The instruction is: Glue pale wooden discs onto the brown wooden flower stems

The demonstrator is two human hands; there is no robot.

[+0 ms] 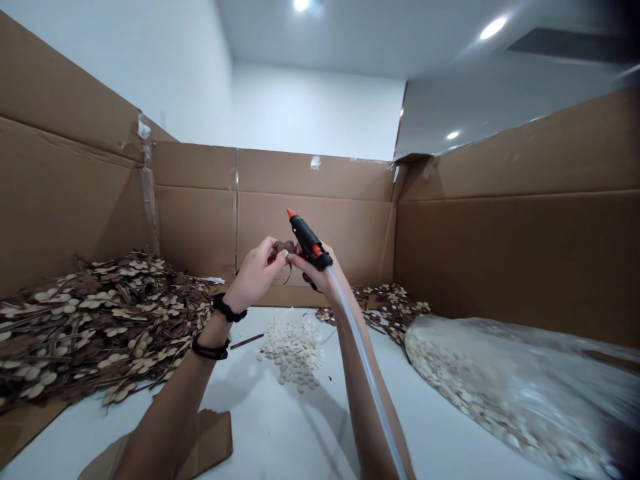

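A: From the head view, where's the brown flower (284,247)?
B: Held up off the worktop (280,443), above and beyond the heap of white discs (295,350).
A: And the fingers?
B: The left hand (254,272) has its fingers pinched on the flower. The right hand (324,280) is wrapped around the glue gun (306,235), its fingertips meeting the flower beside a small white bit (286,254) I can't make out.
A: How would it handle?
B: Light, I'd judge, thin and bendy, more likely to crease than slip. Pinch it by the outer petals and leave the middle free; a thin stem would twist easily.
A: The gun?
B: Heavier and stiff; take it by the handle, well away from the orange tip, which may be hot. Its clear cord (363,357) trails down right of the heap, possibly tugging.
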